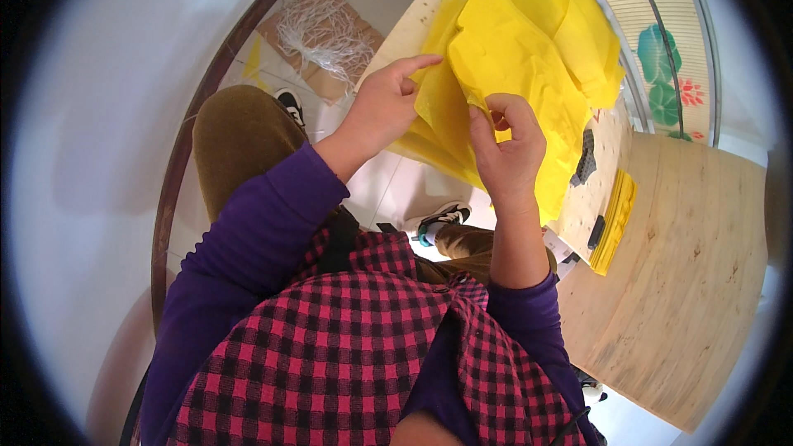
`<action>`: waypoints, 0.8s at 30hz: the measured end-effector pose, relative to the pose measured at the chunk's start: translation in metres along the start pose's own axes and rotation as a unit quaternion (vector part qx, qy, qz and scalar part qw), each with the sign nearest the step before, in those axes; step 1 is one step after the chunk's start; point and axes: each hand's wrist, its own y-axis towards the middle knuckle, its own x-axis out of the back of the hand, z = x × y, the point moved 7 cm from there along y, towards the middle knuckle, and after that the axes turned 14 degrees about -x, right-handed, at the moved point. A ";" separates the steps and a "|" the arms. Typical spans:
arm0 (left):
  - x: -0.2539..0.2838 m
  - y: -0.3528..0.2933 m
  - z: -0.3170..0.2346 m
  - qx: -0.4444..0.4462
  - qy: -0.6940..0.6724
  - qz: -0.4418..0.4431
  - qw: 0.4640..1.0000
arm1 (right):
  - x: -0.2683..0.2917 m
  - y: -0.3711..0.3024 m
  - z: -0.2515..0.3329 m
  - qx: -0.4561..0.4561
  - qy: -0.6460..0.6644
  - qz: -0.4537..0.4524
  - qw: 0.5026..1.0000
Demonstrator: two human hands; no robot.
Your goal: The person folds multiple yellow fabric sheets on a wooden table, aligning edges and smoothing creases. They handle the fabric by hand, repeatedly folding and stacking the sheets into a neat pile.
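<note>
Thin, crinkled yellow sheets (529, 58) lie heaped over a pale wooden table and hang down past its near edge. My right hand (510, 144) has thumb and index finger pinched on a fold of the upper sheet. To its left, my left hand (376, 111) is raised at the sheet's left side, with the index finger stretched out and the other fingers loosely bent. Nothing shows in the left hand. Whether its fingertip touches the yellow material, I cannot tell.
A smooth wooden board (677, 264) stands at the right, beside a folded yellow strip (615, 227) with a black piece. A dark grey scrap (585, 158) lies on the table. White strings (322, 37) on brown cardboard (359, 37) cover floor at the far left.
</note>
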 end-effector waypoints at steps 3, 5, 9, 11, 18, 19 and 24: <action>-0.002 0.000 0.005 0.000 -0.043 -0.003 0.999 | 0.006 0.002 -0.009 -0.026 0.004 -0.006 1.000; -0.001 0.001 0.009 -0.003 -0.031 0.004 1.000 | 0.013 0.007 -0.016 -0.057 0.004 -0.024 0.998; 0.000 0.003 0.010 -0.049 -0.020 -0.021 0.998 | 0.040 0.015 -0.014 -0.047 0.028 -0.086 0.995; 0.001 0.002 0.009 -0.060 0.017 -0.022 0.998 | 0.033 0.009 0.000 0.035 -0.018 -0.074 0.996; 0.004 -0.001 0.013 -0.017 0.042 -0.062 0.997 | -0.018 -0.007 0.007 0.042 -0.055 0.020 0.997; 0.003 -0.001 0.011 -0.029 0.030 -0.051 0.998 | -0.018 -0.006 0.006 0.029 -0.044 0.020 0.998; -0.002 0.001 0.012 -0.016 -0.024 -0.011 1.000 | -0.006 -0.005 0.007 0.021 -0.008 -0.003 1.000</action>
